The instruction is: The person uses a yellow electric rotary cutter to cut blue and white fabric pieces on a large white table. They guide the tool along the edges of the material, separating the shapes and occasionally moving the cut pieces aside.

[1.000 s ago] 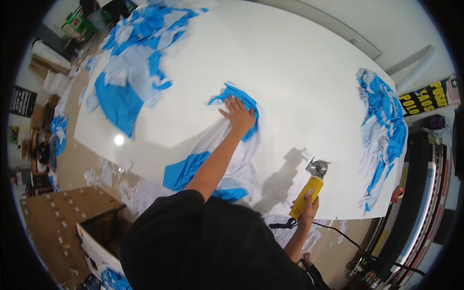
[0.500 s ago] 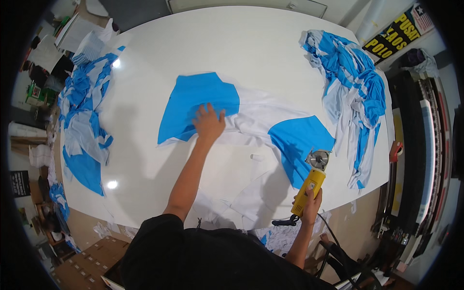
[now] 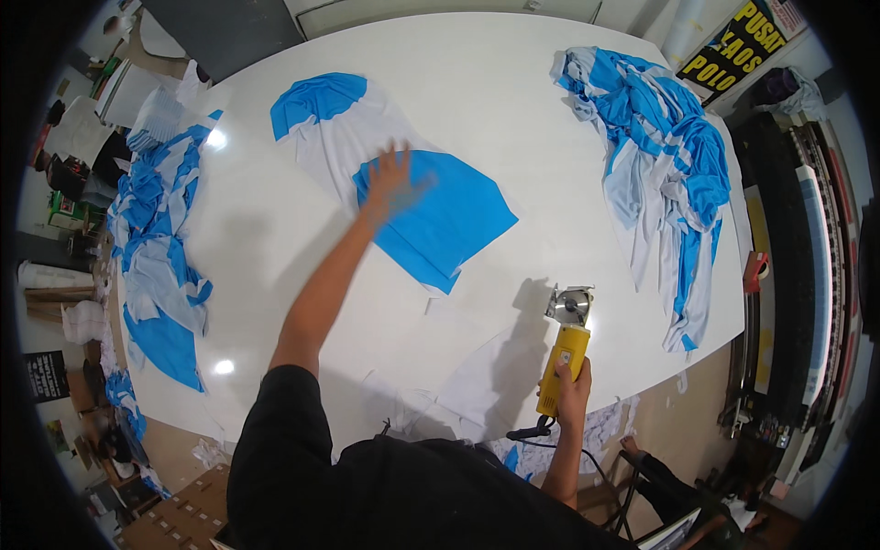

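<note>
My left hand (image 3: 394, 183) lies with fingers spread on a blue and white fabric piece (image 3: 449, 211) in the middle of the table; motion blurs part of it. This cloth has a blue panel under my hand, a white stretch, and another blue panel toward the far left. In my right hand (image 3: 573, 390) is a yellow electric rotary cutter (image 3: 563, 362), gripped round its body. Its round metal blade points away from me, above the white tabletop and apart from the cloth. A cord runs from its rear end down past my right forearm.
Crumpled blue and white fabric lies in a heap (image 3: 660, 137) at the table's far right and another heap (image 3: 156, 229) along its left edge. White scraps (image 3: 477, 380) lie at the near edge of the white table (image 3: 275, 302). Rolls (image 3: 816, 275) stand beyond the right side.
The fabric piece has shifted left and away from me, turning as it went. My left hand has moved slightly away with it. The cutter has drawn a little left, off the cloth.
</note>
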`<state>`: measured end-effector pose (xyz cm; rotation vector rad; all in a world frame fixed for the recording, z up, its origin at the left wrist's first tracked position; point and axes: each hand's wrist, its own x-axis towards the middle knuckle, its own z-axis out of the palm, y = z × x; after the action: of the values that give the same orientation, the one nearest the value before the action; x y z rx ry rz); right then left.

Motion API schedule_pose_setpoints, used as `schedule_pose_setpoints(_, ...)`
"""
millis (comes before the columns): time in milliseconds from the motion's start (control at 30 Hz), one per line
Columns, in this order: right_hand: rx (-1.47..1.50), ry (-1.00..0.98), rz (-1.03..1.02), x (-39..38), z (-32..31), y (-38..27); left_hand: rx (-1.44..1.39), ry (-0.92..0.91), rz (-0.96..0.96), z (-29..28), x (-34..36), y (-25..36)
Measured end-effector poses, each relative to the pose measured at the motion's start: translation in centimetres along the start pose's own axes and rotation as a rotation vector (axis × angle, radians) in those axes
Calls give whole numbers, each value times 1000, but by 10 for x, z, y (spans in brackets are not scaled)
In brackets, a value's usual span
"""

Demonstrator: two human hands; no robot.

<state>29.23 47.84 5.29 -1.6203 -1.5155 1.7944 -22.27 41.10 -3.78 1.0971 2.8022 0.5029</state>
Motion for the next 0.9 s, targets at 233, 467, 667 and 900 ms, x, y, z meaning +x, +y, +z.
schedule_pose_setpoints(233, -248, -142, -161, -28, 29, 8, 218, -469, -34, -67, -184, -121)
schedule_pose_setpoints(467, -524, -276, -320, -103, 94, 20, 121, -428, -172, -102, -276, -181)
schedule_pose_setpoints(667, -873, -298, -440, -149, 142, 36, 73, -395, -197, -91, -342, -230)
schedule_pose_setpoints(900, -680, -207, -478, -190, 158, 81, 232, 41, -80, -80, -409, -279)
